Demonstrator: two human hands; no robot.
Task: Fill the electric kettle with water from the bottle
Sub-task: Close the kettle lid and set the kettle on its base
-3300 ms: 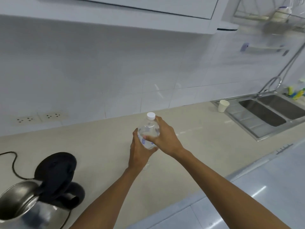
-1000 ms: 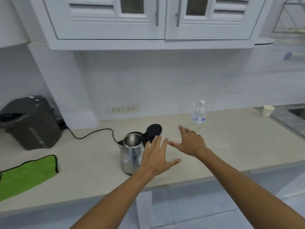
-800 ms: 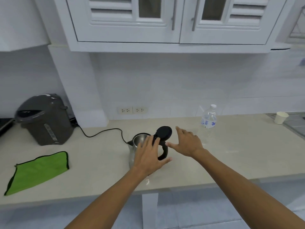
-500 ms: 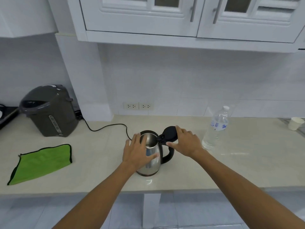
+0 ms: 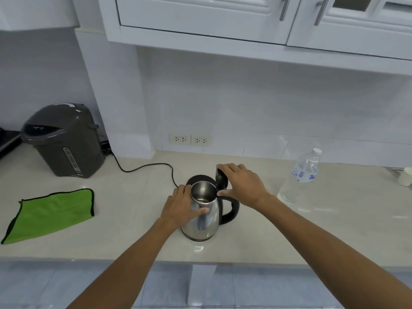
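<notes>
While the left hand [image 5: 180,208] grips the upright kettle [image 5: 201,216], right-hand fingers [image 5: 231,169] hold its raised lid [image 5: 221,179].

Grey hot-water dispenser [image 5: 63,141], green cloth [image 5: 52,214], wall sockets [image 5: 190,139], white cabinets [image 5: 223,16]

Shiny steel kettle [image 5: 200,217], clear plastic bottle [image 5: 299,178], green cloth [image 5: 51,214], glossy counter [image 5: 334,230]

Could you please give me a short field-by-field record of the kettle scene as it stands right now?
kettle: steel kettle upright on the counter, mouth open
lid: black lid tipped up
left hand: left hand around the kettle's body
right hand: right hand on the lid
bottle: water bottle capped, standing apart to the right
other: green cloth, grey dispenser
</notes>
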